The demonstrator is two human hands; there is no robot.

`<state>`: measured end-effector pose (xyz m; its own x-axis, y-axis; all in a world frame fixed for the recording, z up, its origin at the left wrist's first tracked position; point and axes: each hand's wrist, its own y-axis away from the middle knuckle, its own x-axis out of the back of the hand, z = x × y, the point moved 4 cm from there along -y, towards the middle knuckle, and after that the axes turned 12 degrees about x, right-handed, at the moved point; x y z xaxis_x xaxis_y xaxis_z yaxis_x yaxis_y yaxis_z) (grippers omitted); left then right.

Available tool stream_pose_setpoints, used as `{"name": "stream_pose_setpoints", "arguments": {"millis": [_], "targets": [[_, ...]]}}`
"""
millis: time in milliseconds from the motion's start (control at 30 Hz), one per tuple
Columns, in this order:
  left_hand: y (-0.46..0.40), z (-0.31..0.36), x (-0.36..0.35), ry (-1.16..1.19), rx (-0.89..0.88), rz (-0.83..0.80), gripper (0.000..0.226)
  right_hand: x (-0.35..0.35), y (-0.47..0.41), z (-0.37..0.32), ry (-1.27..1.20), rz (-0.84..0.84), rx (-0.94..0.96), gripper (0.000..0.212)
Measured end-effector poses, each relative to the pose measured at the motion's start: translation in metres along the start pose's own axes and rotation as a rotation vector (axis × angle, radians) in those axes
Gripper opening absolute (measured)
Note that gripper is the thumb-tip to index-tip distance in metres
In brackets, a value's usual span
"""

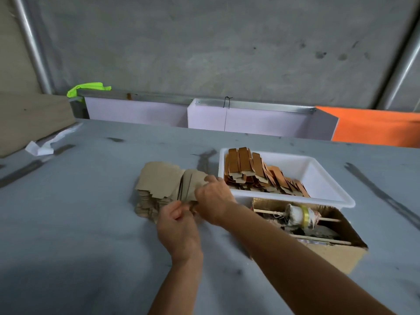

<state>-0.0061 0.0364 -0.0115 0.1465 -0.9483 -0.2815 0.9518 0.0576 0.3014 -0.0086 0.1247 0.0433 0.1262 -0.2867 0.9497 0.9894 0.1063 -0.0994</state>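
In from the bottom edge, bare forearms (306, 269) converging at centre frame: left hand (179, 226) pinching the near edge of a stack of kraft cardboard blanks (159, 185), right hand (214, 198) close beside it, curled over a tilted sheaf, probably to peel a few off. Stack mid-frame on the grey table (79, 223), just left of the white tray (318, 169) of folded orange-brown pieces (250, 173), likely for short reach. Flat, tan, die-cut with notched edges, unevenly fanned.

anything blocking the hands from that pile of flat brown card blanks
Nothing visible does. The left hand and right hand both grip the pile of card blanks directly; the white tray sits to its right.
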Motion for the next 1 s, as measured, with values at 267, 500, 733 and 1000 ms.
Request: {"name": "stream_pose_setpoints", "arguments": {"millis": [267,500,733,1000], "targets": [[-0.002,0.007,0.016,-0.006,-0.025,0.016,0.021,-0.012,0.005,-0.025,0.152,0.025,0.077,0.007],[0.0,0.009,0.024,0.005,-0.032,0.002,0.031,-0.009,0.009,-0.021,0.015,0.158,0.007,0.014],[-0.001,0.002,0.027,0.013,-0.025,-0.009,0.033,0.016,0.03,-0.015,-0.004,0.37,-0.108,0.022],[0.009,0.019,0.023,-0.101,-0.196,-0.093,0.039,0.068,0.086,0.017,-0.308,0.904,-0.366,0.009]]}}
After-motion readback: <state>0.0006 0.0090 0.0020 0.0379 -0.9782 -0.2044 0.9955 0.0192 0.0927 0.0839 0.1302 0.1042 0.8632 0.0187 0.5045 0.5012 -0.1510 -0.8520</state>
